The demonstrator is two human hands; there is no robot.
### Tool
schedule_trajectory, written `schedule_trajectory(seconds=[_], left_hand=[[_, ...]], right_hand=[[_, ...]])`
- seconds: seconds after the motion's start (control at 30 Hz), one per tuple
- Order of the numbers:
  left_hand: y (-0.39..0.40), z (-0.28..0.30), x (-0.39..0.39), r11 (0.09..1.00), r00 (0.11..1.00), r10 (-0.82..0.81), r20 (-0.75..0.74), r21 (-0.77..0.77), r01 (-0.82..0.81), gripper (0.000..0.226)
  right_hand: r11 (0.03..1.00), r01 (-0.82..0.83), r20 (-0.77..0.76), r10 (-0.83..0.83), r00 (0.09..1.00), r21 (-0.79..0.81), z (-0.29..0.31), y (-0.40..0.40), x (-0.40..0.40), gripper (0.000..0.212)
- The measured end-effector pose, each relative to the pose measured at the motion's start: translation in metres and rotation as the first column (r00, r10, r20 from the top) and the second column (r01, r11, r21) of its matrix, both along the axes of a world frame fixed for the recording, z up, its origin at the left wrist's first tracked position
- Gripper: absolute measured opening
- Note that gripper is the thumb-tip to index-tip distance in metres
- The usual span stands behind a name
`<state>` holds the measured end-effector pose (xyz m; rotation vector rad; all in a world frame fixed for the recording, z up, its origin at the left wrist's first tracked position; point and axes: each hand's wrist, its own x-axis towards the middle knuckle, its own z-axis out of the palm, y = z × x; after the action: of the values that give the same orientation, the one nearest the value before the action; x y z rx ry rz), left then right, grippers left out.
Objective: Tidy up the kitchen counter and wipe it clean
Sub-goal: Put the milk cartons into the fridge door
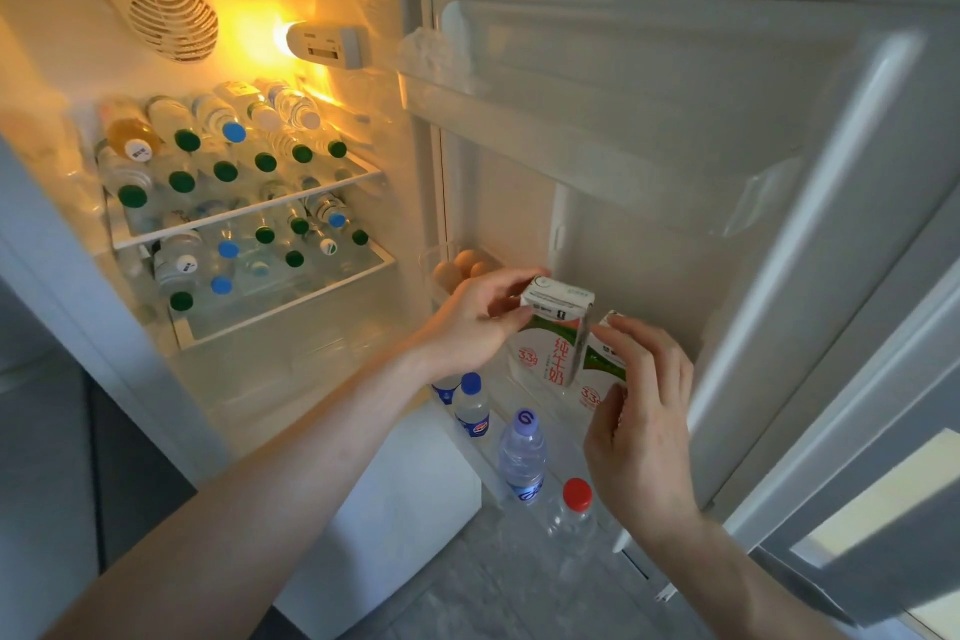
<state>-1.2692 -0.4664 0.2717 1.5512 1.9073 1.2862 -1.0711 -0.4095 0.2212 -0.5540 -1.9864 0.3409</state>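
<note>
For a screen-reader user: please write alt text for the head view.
Two hands place milk cartons in an open fridge door shelf: the left hand holds one carton, the right hand the other carton. Bottles stand below; eggs sit behind.

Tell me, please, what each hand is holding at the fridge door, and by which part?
The left hand grips one milk carton by its top; the right hand pinches the second milk carton along its near side.

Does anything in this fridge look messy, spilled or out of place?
Nothing looks spilled or broken. The water bottles on the shelves lie on their sides in rows, which seems deliberate. In the door rack, the left hand and right hand each hold an upright milk carton, beside standing bottles and eggs.
</note>
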Motion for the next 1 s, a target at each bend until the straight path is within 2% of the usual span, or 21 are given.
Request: schedule_trajectory(seconds=[0.43, 0.6, 0.87, 1.0], left_hand=[[-0.008, -0.014, 0.008, 0.989, 0.994, 0.103, -0.025, 0.106, -0.100, 0.037], [-0.011, -0.036, 0.018, 0.960, 0.969, 0.246, -0.027, 0.146, -0.240, 0.031], [-0.012, -0.034, 0.020, 0.955, 0.957, 0.269, -0.111, 0.159, -0.250, 0.027], [-0.027, -0.042, 0.029, 0.944, 0.936, 0.302, -0.178, 0.189, -0.269, 0.034]], right_hand=[[0.999, -0.034, -0.027, 0.033, 0.999, -0.019, -0.001, -0.001, 0.000, 0.061], [0.999, -0.039, -0.033, 0.038, 0.999, -0.032, -0.001, -0.001, 0.000, 0.063], [0.997, -0.064, -0.036, 0.063, 0.997, -0.030, 0.000, -0.001, 0.002, 0.059], [0.997, -0.073, -0.041, 0.073, 0.996, 0.000, 0.002, -0.001, 0.002, 0.054]])
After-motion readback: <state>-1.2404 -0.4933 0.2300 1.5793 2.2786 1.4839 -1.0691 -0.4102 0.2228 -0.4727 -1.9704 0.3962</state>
